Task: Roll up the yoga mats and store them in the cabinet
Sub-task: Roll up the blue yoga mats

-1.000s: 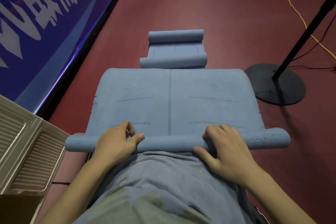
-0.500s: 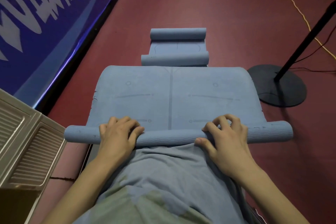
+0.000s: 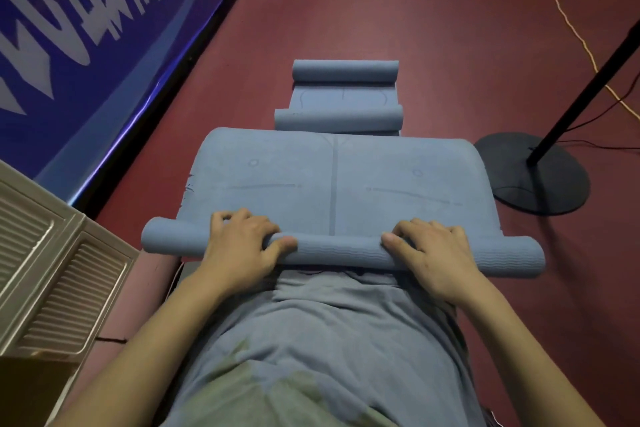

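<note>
At the far left a blue banner (image 3: 86,28) with white characters runs along the edge of the dark red floor (image 3: 398,3). Near the left edge, below it, stands a beige slatted cabinet (image 3: 52,270).

In the middle, a blue yoga mat (image 3: 332,184) lies on the floor, its near end wound into a roll (image 3: 339,250) that runs left to right just in front of the person's grey shirt (image 3: 329,340). The left hand (image 3: 242,246) rests on top of the left part of the roll, fingers curled over its far side and thumb pressed against its near side, gripping it. The right hand (image 3: 433,256) sits on the right part of the roll in the same way, fingers bent over the top and thumb pointing left along the roll, gripping it too. The flat part of the mat stretches away from the hands, marked with faint lines.

Beyond its far edge lies a second blue mat (image 3: 343,97), rolled from both ends with a short flat strip between the two rolls.

To the right stands a black round stand base (image 3: 533,180) with a slanted pole, and a yellow cord (image 3: 561,10) crosses the floor behind it.
</note>
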Tool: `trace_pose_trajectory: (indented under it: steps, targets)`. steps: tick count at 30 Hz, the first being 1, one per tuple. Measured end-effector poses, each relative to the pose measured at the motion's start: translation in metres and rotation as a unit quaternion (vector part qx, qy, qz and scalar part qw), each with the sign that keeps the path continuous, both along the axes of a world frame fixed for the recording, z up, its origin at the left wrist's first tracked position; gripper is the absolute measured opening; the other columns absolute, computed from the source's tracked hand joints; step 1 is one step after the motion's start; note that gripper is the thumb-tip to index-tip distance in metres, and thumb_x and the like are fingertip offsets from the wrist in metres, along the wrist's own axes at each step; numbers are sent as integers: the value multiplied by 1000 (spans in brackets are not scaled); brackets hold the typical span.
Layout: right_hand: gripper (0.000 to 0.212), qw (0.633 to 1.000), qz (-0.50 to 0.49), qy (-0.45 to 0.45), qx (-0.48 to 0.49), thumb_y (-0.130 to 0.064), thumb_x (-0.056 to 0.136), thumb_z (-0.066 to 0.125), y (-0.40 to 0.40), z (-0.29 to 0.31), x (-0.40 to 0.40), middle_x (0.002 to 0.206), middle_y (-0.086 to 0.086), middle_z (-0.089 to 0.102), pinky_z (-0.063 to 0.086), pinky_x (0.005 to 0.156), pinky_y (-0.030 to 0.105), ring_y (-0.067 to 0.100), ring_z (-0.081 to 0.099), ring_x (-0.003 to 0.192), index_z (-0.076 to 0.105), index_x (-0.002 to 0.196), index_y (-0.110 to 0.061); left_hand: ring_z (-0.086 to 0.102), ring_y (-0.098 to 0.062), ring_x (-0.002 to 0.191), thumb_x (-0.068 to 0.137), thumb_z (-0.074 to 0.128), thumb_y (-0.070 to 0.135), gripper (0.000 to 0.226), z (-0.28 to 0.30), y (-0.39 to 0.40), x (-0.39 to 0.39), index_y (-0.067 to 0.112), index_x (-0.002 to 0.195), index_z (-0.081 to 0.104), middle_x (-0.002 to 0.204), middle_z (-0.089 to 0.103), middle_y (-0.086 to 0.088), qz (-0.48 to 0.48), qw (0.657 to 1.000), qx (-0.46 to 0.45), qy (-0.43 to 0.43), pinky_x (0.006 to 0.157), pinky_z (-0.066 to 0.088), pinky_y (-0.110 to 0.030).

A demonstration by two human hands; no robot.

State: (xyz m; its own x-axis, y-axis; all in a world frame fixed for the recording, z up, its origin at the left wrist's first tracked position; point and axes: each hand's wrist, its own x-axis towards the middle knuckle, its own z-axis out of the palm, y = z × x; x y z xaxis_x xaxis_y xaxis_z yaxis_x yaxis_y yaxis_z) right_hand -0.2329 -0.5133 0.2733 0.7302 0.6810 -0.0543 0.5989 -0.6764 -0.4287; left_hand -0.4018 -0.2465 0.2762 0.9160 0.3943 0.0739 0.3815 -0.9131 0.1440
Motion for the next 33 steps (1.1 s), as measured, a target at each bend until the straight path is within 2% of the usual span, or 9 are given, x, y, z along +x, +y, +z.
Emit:
trace_pose_trajectory:
  steps: [4,8,11,16,21,24,26,29,33]
  targets:
    - [40,1000,-7,7,-7,-68,97,32,5,6,2,70,-9,58,29,79,40,17,52,74,40,90,-30,49,-17,80,94,40,71,58,16,4,25,24,67,60,67,56,7,34,994,-15,104,81,29,-39]
    - [46,997,-1,-79,7,-72,93,28,3,2,-9,78,-12,53,34,81,41,17,48,84,43,82,-30,50,-16,82,90,48,71,55,8,0,23,25,64,60,66,59,8,79,993,-17,83,81,30,-37]
    - [48,993,23,-113,11,-80,81,40,1,3,-11,94,-14,44,28,81,37,17,35,95,48,83,-33,54,-14,79,85,53,73,57,7,-2,22,22,65,64,66,63,6,116,991,-22,65,79,30,-36]
    - [46,985,14,-167,-28,-75,78,54,5,4,-14,91,-9,47,25,77,38,21,36,94,55,83,-30,62,-19,91,80,60,77,54,13,2,33,24,74,65,81,69,8,148,983,-41,105,86,38,-36]
    - [35,986,-16,-163,-42,-64,92,52,14,6,-16,99,-11,55,21,79,37,21,39,100,63,95,-31,43,-19,98,79,80,50,24,-1,-6,27,33,83,65,88,55,15,103,989,-75,-82,80,29,-36]
    - [36,987,-35,-150,-50,-59,98,44,19,5,-14,102,-13,56,20,83,35,20,38,103,66,100,-31,46,-23,87,85,78,40,17,-17,-16,25,27,77,70,80,59,12,43,990,2,-137,74,30,-36]
    - [34,988,-46,-140,-51,-56,100,42,22,5,-13,107,-13,58,23,86,37,21,39,105,66,108,-33,46,-20,88,89,61,56,31,-19,-17,21,29,76,70,80,60,16,39,988,22,-150,74,29,-36]
    - [32,991,-65,-118,-16,-53,98,48,25,2,-13,107,-10,60,28,90,39,23,41,105,56,121,-32,47,-19,102,75,47,84,55,-17,-17,15,33,84,68,88,62,20,37,992,26,-122,82,28,-38]
    - [29,994,-82,-75,25,-55,94,52,23,2,-9,89,-8,51,24,83,34,21,38,98,44,94,-28,50,-22,103,67,50,89,65,-24,-19,14,31,91,67,94,63,18,16,993,30,-115,84,30,-39]
